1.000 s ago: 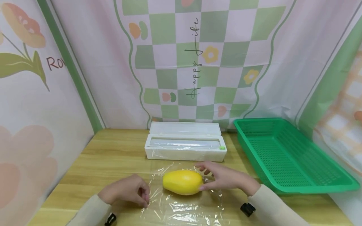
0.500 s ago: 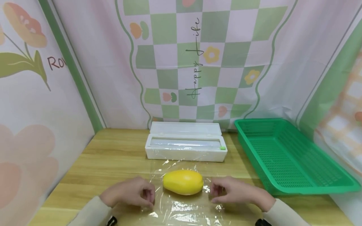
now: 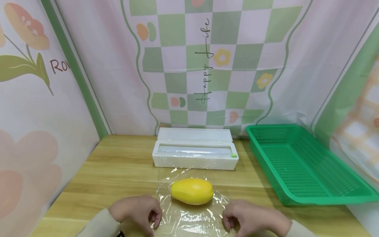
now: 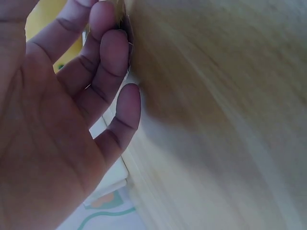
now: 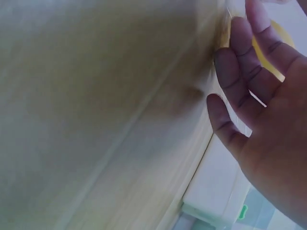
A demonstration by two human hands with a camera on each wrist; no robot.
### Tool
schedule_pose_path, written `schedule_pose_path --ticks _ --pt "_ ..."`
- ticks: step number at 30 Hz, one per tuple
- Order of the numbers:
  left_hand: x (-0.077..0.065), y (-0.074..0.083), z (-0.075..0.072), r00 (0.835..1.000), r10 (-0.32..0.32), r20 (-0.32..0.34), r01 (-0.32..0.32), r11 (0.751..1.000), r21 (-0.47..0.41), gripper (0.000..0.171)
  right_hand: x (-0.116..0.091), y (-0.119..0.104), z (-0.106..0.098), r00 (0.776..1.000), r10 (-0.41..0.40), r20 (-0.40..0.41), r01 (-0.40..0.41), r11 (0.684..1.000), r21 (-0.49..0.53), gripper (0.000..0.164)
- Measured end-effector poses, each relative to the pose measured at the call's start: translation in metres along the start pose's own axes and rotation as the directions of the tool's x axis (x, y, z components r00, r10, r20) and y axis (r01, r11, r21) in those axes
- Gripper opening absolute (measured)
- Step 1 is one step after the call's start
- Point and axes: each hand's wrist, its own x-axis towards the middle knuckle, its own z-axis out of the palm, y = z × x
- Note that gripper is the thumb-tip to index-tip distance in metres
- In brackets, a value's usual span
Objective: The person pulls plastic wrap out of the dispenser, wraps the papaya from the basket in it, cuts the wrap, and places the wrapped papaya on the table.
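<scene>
A sheet of clear plastic wrap [image 3: 193,219] lies on the table, running from the white dispenser [image 3: 195,161]. On the wrap sits a smooth yellow papaya [image 3: 191,191], lying on its side. At the wrap's near left edge my left hand [image 3: 137,210] has its fingers curled and holds the film; a shiny film edge shows behind its fingertips [image 4: 115,50] in the left wrist view. My right hand [image 3: 254,217] mirrors it at the near right edge, fingers bent down on the film. Both thumb tips are cut off or hidden. Neither hand touches the papaya.
The dispenser's lid [image 3: 193,135] stands raised, with a green slider [image 3: 233,155] at its right end. A green perforated basket [image 3: 296,198] occupies the table's right side. Bare wooden table [image 3: 97,177] lies to the left. Printed cloth [image 3: 195,75] hangs behind.
My right hand has left the papaya's right end and come down to the wrap's near right edge, its fingers curling. The left hand has shifted slightly nearer me. The papaya stays put.
</scene>
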Motion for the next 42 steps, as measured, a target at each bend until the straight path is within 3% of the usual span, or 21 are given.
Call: schedule_pose_path --ticks 4,10,14,22,27,32,37,42 --pt "0.0 0.004 -0.001 1.0 -0.024 -0.011 0.024 1.0 -0.002 0.021 -0.001 -0.002 0.002 1.0 -0.015 -0.003 0.014 0.991 -0.135 0.023" --pt "0.001 0.003 0.0 1.0 -0.019 -0.013 0.019 1.0 0.009 0.021 -0.001 0.0 0.003 1.0 -0.029 -0.01 0.028 0.989 -0.143 0.019" --pt "0.001 0.003 0.0 1.0 -0.016 -0.002 0.016 0.999 0.03 0.022 -0.003 0.002 0.002 0.999 -0.039 -0.026 0.037 0.997 -0.07 0.018" --pt "-0.001 0.007 -0.003 0.999 -0.053 -0.01 0.053 0.998 -0.02 0.021 -0.005 0.004 0.001 1.0 -0.017 -0.022 0.019 0.994 0.111 0.013" --pt "-0.001 0.004 -0.006 1.0 -0.003 -0.02 0.003 1.0 -0.03 0.02 -0.006 0.005 -0.001 1.0 0.026 -0.011 -0.024 0.985 0.168 0.011" --pt "0.0 0.002 -0.014 0.994 0.079 -0.08 -0.082 0.996 -0.033 0.018 -0.005 0.004 -0.005 0.999 0.025 -0.039 -0.016 0.977 0.215 0.013" --pt "0.002 0.001 -0.026 0.975 0.155 -0.157 -0.159 0.987 -0.008 0.017 -0.004 0.003 -0.012 0.995 0.044 -0.084 -0.028 0.981 0.191 0.014" --pt "0.005 0.004 -0.035 0.945 0.222 -0.239 -0.22 0.975 0.035 0.019 -0.004 0.001 -0.022 0.989 0.045 -0.139 -0.02 0.984 0.179 0.014"
